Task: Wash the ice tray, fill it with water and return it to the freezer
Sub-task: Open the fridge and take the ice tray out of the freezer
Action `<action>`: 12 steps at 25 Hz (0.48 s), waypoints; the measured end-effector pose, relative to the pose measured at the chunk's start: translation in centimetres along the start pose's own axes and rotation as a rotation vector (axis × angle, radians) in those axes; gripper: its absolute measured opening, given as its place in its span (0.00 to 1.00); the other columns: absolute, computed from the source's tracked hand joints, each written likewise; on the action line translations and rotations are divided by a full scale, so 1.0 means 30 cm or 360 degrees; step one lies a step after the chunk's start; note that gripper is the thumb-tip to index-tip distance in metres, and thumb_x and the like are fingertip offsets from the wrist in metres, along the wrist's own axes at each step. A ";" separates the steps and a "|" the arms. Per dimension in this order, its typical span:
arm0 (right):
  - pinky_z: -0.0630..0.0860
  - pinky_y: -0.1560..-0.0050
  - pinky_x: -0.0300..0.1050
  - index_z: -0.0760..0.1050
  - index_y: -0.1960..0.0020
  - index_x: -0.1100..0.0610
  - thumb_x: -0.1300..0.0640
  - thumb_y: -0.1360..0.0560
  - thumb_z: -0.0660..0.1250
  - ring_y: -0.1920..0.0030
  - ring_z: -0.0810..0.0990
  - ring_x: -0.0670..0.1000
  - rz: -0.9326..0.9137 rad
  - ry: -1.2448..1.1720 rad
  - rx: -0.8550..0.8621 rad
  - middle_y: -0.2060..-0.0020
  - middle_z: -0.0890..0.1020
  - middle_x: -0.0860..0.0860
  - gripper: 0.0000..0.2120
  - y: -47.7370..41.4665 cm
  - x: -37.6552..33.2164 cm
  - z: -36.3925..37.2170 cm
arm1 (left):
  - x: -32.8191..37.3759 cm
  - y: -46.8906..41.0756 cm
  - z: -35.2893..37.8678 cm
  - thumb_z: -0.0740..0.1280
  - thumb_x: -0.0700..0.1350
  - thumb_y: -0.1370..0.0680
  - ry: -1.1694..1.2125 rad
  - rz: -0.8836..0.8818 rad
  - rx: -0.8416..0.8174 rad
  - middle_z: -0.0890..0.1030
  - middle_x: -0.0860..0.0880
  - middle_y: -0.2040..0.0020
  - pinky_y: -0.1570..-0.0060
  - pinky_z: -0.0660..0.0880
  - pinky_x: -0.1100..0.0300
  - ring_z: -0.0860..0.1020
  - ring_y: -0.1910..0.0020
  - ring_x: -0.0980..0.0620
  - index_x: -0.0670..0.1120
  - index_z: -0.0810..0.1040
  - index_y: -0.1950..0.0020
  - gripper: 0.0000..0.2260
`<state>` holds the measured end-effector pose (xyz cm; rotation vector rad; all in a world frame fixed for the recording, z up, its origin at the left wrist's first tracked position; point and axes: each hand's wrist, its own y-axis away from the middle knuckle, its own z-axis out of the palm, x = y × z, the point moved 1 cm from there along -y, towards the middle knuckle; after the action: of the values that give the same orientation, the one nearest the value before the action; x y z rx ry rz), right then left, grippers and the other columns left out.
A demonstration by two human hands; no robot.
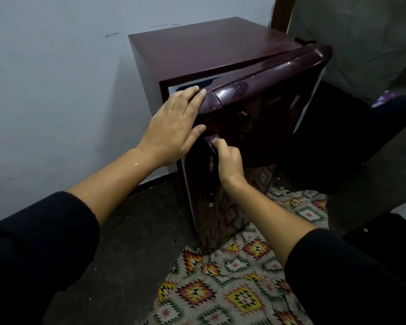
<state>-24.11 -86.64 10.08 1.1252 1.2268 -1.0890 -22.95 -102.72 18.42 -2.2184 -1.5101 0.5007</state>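
Head view: a small maroon freezer point(209, 50) stands on a dark floor point(131, 231) with its back to a pale wall point(56, 78), and its front lower edge sits on a patterned cloth point(232, 289) spread on the floor. Its glossy door point(267, 109) is slightly ajar along the left edge, where a narrow pale strip of the opening point(185, 86) shows at the top corner.

The left hand point(174, 127) lies flat against the upper left corner of the door, with the fingers straight and close together. The fingertips reach over the rounded top edge, and the thumb points along the door face just above the handle point(212, 143). A drop of water point(135, 164) sits on the left wrist.

The right hand point(229, 163) is just below the left and grips the handle, with its fingers curled round the vertical bar and the thumb near the handle's top. The two hands are near each other but do not touch.

Both forearms are bare from the wrist up to black sleeves point(33, 254). Where the ice tray is cannot be told from this view.
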 end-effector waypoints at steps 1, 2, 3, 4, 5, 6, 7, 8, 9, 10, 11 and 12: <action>0.71 0.71 0.42 0.74 0.67 0.58 0.48 0.19 0.61 0.72 0.73 0.49 -0.0024 -0.0020 0.0007 0.73 0.75 0.51 0.21 0.027 0.003 -0.037 | 0.048 0.016 -0.008 0.60 0.54 0.16 0.0024 0.0019 0.0027 0.64 0.40 0.20 0.24 0.66 0.47 0.64 0.22 0.41 0.40 0.59 0.17 0.31; 0.69 0.71 0.42 0.72 0.69 0.56 0.50 0.18 0.61 0.74 0.72 0.47 -0.0040 -0.0029 0.0023 0.75 0.73 0.50 0.22 0.056 0.004 -0.079 | 0.099 0.030 -0.016 0.61 0.55 0.16 0.0051 0.0041 0.0055 0.65 0.40 0.21 0.24 0.67 0.47 0.64 0.22 0.41 0.40 0.60 0.17 0.31; 0.67 0.72 0.42 0.70 0.71 0.54 0.52 0.17 0.61 0.75 0.70 0.46 -0.0046 -0.0030 0.0037 0.76 0.72 0.48 0.23 0.084 0.004 -0.120 | 0.148 0.043 -0.023 0.61 0.55 0.16 0.0080 0.0065 0.0089 0.66 0.40 0.21 0.25 0.67 0.48 0.65 0.22 0.41 0.40 0.61 0.18 0.31; 0.65 0.73 0.42 0.69 0.72 0.53 0.54 0.17 0.61 0.75 0.69 0.45 -0.0051 -0.0032 0.0048 0.76 0.71 0.48 0.23 0.110 0.006 -0.163 | 0.195 0.054 -0.030 0.62 0.54 0.16 0.0115 0.0093 0.0128 0.67 0.40 0.21 0.25 0.68 0.48 0.66 0.23 0.41 0.39 0.62 0.18 0.31; 0.63 0.72 0.43 0.68 0.72 0.53 0.55 0.17 0.61 0.75 0.67 0.46 -0.0061 -0.0040 0.0053 0.76 0.70 0.48 0.23 0.137 0.010 -0.209 | 0.244 0.063 -0.035 0.63 0.54 0.17 0.0162 0.0120 0.0171 0.68 0.40 0.22 0.25 0.68 0.48 0.67 0.23 0.41 0.39 0.63 0.19 0.30; 0.61 0.71 0.44 0.67 0.71 0.55 0.55 0.18 0.61 0.74 0.66 0.47 -0.0076 -0.0052 0.0058 0.75 0.68 0.48 0.22 0.160 0.013 -0.254 | 0.290 0.071 -0.039 0.64 0.53 0.17 0.0218 0.0144 0.0210 0.69 0.40 0.22 0.25 0.68 0.47 0.67 0.23 0.40 0.39 0.64 0.19 0.30; 0.59 0.70 0.46 0.66 0.69 0.57 0.53 0.19 0.62 0.73 0.64 0.50 -0.0092 -0.0061 0.0074 0.74 0.67 0.50 0.20 0.185 0.015 -0.303 | 0.340 0.075 -0.039 0.64 0.52 0.17 0.0281 0.0170 0.0243 0.69 0.40 0.22 0.25 0.68 0.47 0.68 0.23 0.40 0.38 0.65 0.19 0.30; 0.58 0.69 0.48 0.66 0.67 0.58 0.52 0.21 0.62 0.71 0.63 0.52 -0.0105 -0.0058 0.0089 0.73 0.66 0.51 0.19 0.204 0.018 -0.350 | 0.386 0.078 -0.038 0.64 0.51 0.17 0.0339 0.0196 0.0274 0.70 0.39 0.23 0.25 0.67 0.46 0.68 0.24 0.40 0.37 0.65 0.20 0.29; 0.58 0.68 0.49 0.66 0.66 0.59 0.51 0.22 0.62 0.70 0.63 0.52 -0.0126 -0.0051 0.0102 0.72 0.66 0.52 0.18 0.223 0.020 -0.396 | 0.432 0.079 -0.035 0.64 0.50 0.17 0.0391 0.0222 0.0299 0.70 0.39 0.23 0.24 0.67 0.46 0.68 0.24 0.39 0.37 0.66 0.20 0.29; 0.59 0.68 0.48 0.66 0.66 0.58 0.50 0.23 0.62 0.70 0.63 0.52 -0.0154 -0.0047 0.0119 0.72 0.66 0.52 0.17 0.242 0.020 -0.443 | 0.478 0.077 -0.031 0.64 0.50 0.18 0.0442 0.0246 0.0314 0.71 0.38 0.23 0.24 0.66 0.46 0.68 0.24 0.38 0.36 0.66 0.21 0.29; 0.60 0.68 0.48 0.67 0.65 0.58 0.48 0.23 0.63 0.69 0.64 0.52 -0.0177 -0.0046 0.0135 0.70 0.66 0.53 0.17 0.259 0.019 -0.486 | 0.519 0.075 -0.027 0.64 0.49 0.18 0.0490 0.0268 0.0318 0.71 0.38 0.24 0.24 0.66 0.46 0.68 0.24 0.38 0.35 0.66 0.21 0.29; 0.61 0.67 0.50 0.68 0.63 0.58 0.46 0.24 0.63 0.67 0.65 0.53 -0.0194 -0.0050 0.0156 0.69 0.67 0.55 0.17 0.276 0.018 -0.534 | 0.562 0.069 -0.023 0.65 0.49 0.18 0.0538 0.0292 0.0317 0.71 0.37 0.24 0.24 0.66 0.45 0.68 0.24 0.38 0.34 0.65 0.21 0.29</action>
<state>-17.93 -69.70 9.64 1.1147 1.2415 -1.2659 -15.07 -87.73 16.86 -2.1633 -1.0462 0.2950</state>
